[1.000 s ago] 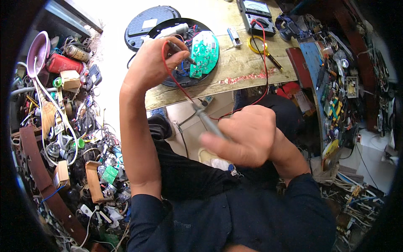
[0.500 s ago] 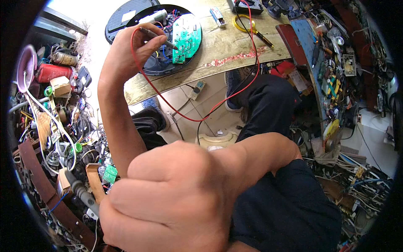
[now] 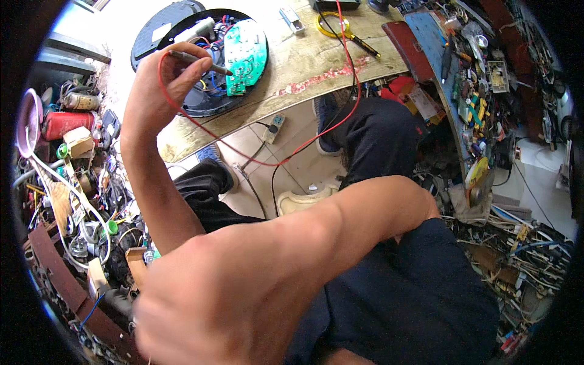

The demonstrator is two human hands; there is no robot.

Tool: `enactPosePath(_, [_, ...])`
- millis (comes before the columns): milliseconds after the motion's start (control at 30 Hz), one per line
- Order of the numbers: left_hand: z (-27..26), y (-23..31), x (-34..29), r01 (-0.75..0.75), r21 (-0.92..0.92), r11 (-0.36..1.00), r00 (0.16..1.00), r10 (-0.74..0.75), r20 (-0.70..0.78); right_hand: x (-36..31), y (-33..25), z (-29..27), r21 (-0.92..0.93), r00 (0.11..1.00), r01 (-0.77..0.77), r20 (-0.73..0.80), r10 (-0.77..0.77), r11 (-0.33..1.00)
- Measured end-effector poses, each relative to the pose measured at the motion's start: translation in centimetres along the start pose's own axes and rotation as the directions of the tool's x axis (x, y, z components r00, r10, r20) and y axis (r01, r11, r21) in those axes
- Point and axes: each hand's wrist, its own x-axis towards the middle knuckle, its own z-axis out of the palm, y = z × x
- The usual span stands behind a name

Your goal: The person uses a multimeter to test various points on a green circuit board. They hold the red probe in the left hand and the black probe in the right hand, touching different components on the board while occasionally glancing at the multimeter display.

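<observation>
My left hand pinches a grey test probe with a red lead looping from it. Its tip reaches the lower left part of a green circuit board. That board sits in a round black housing with wires and parts beside it, on the wooden table. Large and blurred in the foreground, my right hand is closed in a fist, its fingers mostly hidden. A grey ridged handle sticks out at its left side; its kind is unclear.
A yellow-rimmed magnifying glass and a small box lie on the table. Below it, a power strip rests on the tiled floor. Cluttered parts and a red cylinder crowd the left; tools and cables fill the right.
The whole view has shifted, so the table and board appear farther left and higher. My right fist has turned and dropped lower. The left hand keeps its probe at the board.
</observation>
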Motion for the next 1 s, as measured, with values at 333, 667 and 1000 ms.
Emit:
enactPosePath(333, [-1.5,0.5,-1.2,0.015,0.219,0.976,0.999,-0.004,-0.049,-9.4,7.1,-7.6,-0.242,0.929,-0.367,-0.146,0.340,0.898])
enactPosePath(667, [-1.4,0.3,-1.0,0.027,0.207,0.978,0.998,-0.013,-0.067,-14.5,11.3,-6.5,-0.011,0.623,-0.733,-0.412,0.665,0.680])
enactPosePath(1000, [-1.1,-0.3,-0.8,0.090,0.151,0.984,0.995,-0.083,-0.051,-14.0,12.3,-6.2,-0.114,0.705,-0.681,-0.369,0.605,0.723])
